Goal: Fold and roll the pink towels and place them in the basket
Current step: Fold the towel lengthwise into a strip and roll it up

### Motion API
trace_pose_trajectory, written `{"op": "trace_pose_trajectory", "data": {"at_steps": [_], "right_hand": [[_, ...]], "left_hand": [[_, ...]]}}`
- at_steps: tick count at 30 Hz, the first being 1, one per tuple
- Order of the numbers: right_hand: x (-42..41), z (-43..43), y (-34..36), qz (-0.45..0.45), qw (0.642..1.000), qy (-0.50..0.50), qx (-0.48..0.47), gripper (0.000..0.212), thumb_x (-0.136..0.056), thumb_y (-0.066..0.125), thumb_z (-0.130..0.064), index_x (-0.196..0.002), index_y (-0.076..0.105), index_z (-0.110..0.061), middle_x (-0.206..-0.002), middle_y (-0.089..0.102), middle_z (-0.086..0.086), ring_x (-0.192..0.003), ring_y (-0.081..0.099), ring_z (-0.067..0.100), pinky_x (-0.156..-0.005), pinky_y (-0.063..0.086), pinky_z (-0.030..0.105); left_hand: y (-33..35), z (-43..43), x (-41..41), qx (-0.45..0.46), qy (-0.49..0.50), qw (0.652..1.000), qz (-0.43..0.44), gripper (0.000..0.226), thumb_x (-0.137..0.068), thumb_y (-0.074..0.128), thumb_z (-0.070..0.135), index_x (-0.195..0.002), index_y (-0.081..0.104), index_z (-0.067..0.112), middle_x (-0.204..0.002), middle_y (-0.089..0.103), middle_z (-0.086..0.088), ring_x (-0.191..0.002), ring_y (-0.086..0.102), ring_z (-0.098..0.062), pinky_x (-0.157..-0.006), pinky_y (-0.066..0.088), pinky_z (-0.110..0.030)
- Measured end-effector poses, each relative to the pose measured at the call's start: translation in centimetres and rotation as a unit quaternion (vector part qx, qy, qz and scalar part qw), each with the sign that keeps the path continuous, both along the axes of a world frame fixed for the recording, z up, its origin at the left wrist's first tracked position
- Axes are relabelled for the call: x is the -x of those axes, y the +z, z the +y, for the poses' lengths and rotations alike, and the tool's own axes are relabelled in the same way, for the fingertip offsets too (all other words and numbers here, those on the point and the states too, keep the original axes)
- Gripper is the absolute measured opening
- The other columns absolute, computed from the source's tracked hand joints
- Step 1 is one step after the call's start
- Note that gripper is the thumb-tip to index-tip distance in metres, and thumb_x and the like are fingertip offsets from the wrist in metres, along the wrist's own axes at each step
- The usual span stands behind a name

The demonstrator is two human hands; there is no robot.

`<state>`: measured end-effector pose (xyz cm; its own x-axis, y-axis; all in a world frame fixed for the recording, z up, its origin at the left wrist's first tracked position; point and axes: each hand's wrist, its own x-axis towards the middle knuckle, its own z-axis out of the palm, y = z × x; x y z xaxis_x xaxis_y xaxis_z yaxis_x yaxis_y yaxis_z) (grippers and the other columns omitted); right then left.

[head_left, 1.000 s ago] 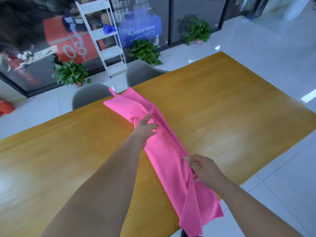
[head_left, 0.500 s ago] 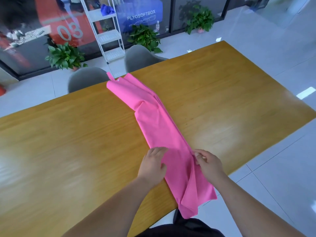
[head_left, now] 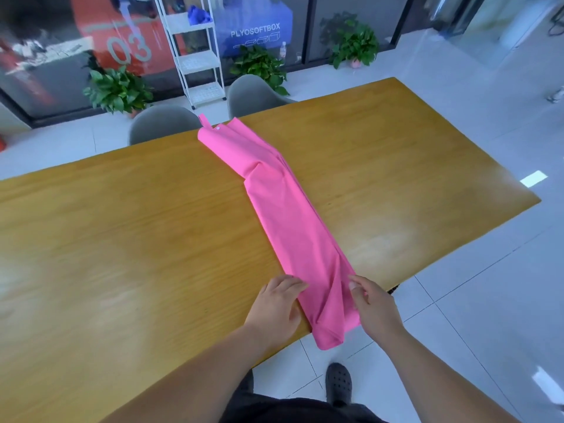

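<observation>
Pink towel (head_left: 287, 215), folded into a long narrow strip, laid diagonally across the wooden worktop (head_left: 122, 239). Far end at the far edge, with a small loop tab (head_left: 204, 120) and a white snap (head_left: 218, 128) there; near end hanging just over the near edge. Slight kink and crease partway down from the far end.

Left hand (head_left: 276, 309) at the strip's left edge close to the near end, palm down, fingers fairly straight, tips touching the fabric, nothing gripped. Right hand (head_left: 374, 306) at the opposite edge, fingers bent against the fabric; blurred, so possibly pinching a fold, cannot tell.

Behind the worktop: grey chair (head_left: 161, 123), second grey chair (head_left: 253, 93) to its right, white wire rack (head_left: 195, 56) with a blue bundle (head_left: 198, 15) on an upper shelf, potted plants (head_left: 117, 90) on the floor along a glass wall (head_left: 45, 71).

Readable on the glass: "PLYOSOFTBOX" (head_left: 254, 29) in white on a blue panel, small box outlines beneath; large "03" (head_left: 129, 48) on a red panel. Small bottle (head_left: 283, 50) by the plant below the blue panel, label too small to read.

Dark shoe (head_left: 338, 383) on the tiled floor (head_left: 488, 300) below the near edge.
</observation>
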<state>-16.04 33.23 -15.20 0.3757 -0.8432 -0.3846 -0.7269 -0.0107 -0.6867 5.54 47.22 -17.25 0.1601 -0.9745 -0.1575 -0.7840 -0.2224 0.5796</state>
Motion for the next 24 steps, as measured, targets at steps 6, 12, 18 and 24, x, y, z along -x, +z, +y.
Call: {"op": "trace_pose_trajectory", "data": {"at_steps": [6,12,18,24], "right_hand": [[1.2,-1.4,-0.8,-0.044,0.995,0.086,-0.017,0.038,-0.108,0.048,-0.049,-0.141,0.062,-0.036,-0.131,0.066,-0.017,-0.120,0.062,0.005,-0.103,0.054,0.037],[4.2,-3.6,-1.1,-0.071,0.981,0.178,-0.035,0.040,-0.108,0.046,-0.051,-0.146,0.055,-0.042,-0.117,0.066,-0.022,-0.109,0.061,-0.004,-0.097,0.053,0.034],[7.0,-4.8,-1.4,-0.125,0.971,0.172,-0.112,0.043,-0.105,0.048,-0.059,-0.148,0.050,-0.052,-0.129,0.065,-0.017,-0.118,0.062,0.003,-0.097,0.051,0.030],[7.8,-6.0,-2.0,-0.081,0.970,0.192,-0.125,0.059,-0.102,0.064,-0.047,-0.156,0.041,-0.043,-0.101,0.078,-0.012,-0.094,0.074,0.009,-0.084,0.059,0.038]], "left_hand": [[-0.1,0.5,4.6,0.019,0.069,0.997,-0.002,0.051,-0.100,0.052,0.043,-0.150,0.053,0.036,-0.146,0.053,0.020,-0.146,0.030,-0.007,-0.122,0.030,-0.033],[-0.7,0.1,11.2,0.013,0.178,0.983,-0.040,0.046,-0.094,0.055,0.048,-0.137,0.066,0.038,-0.127,0.062,0.020,-0.133,0.039,-0.012,-0.116,0.033,-0.036],[1.2,-3.0,16.5,-0.020,0.178,0.978,0.110,0.042,-0.097,0.060,0.029,-0.139,0.065,0.031,-0.135,0.062,0.015,-0.128,0.052,-0.012,-0.113,0.038,-0.033],[1.4,-3.3,19.0,-0.018,0.277,0.928,0.247,0.057,-0.097,0.059,0.014,-0.151,0.053,0.029,-0.138,0.065,0.011,-0.127,0.059,-0.002,-0.112,0.047,-0.031]]}}
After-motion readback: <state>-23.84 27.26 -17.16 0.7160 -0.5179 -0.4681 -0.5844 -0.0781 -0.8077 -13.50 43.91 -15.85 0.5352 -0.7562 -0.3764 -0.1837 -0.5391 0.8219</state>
